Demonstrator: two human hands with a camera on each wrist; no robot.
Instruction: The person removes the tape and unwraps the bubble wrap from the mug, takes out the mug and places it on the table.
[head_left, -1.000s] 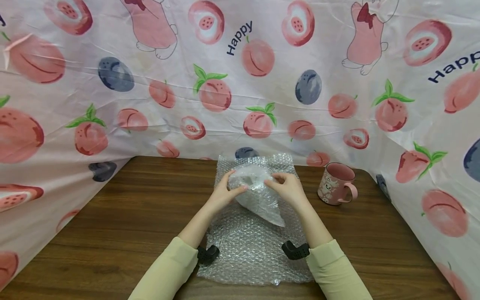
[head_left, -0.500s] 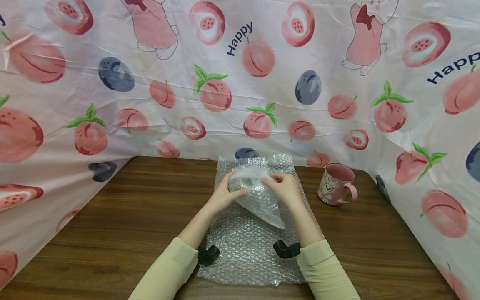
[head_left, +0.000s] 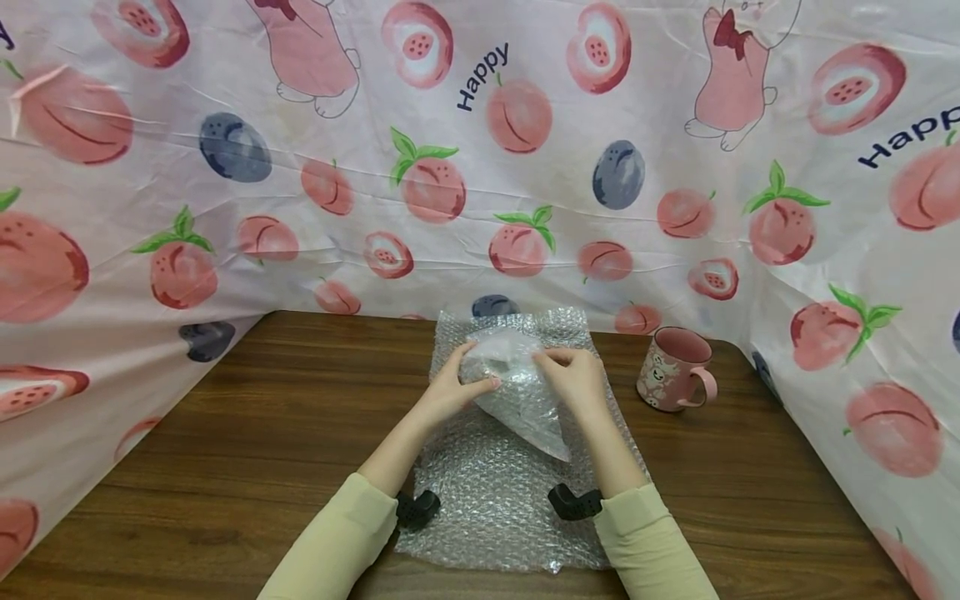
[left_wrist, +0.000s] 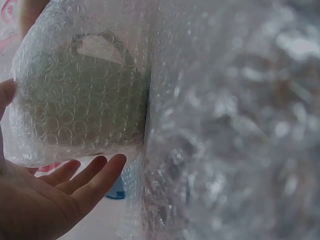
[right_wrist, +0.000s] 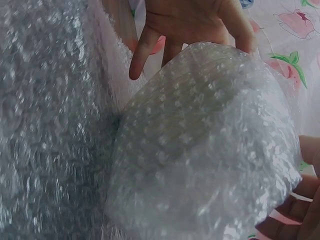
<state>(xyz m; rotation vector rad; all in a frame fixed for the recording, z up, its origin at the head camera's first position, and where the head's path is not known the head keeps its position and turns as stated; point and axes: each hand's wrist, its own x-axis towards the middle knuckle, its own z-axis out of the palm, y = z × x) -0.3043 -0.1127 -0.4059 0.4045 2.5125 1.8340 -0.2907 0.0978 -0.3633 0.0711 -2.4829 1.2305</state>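
Observation:
A bundle of bubble wrap (head_left: 517,402) stands on a large bubble wrap sheet (head_left: 502,500) in the head view. Through its layers a pale green rounded object (left_wrist: 80,100) shows in the left wrist view; its exact kind is blurred by the bubbles. My left hand (head_left: 450,390) holds the bundle's left side, thumb in front and fingers spread around it. On the other side my right hand (head_left: 582,385) pinches the wrap near the top with thumb and fingers. A loose pointed corner of wrap hangs toward me.
A pink mug (head_left: 672,371) with a white pattern stands at the right rear, its handle to the right. The brown wooden table (head_left: 247,450) lies under everything. A fruit-printed cloth (head_left: 322,133) walls off the back and both sides.
My right forearm has swung left, and the right fingers have shifted slightly on the wrap. The bundle's loose corner sits a little lower. My left hand stays nearly still.

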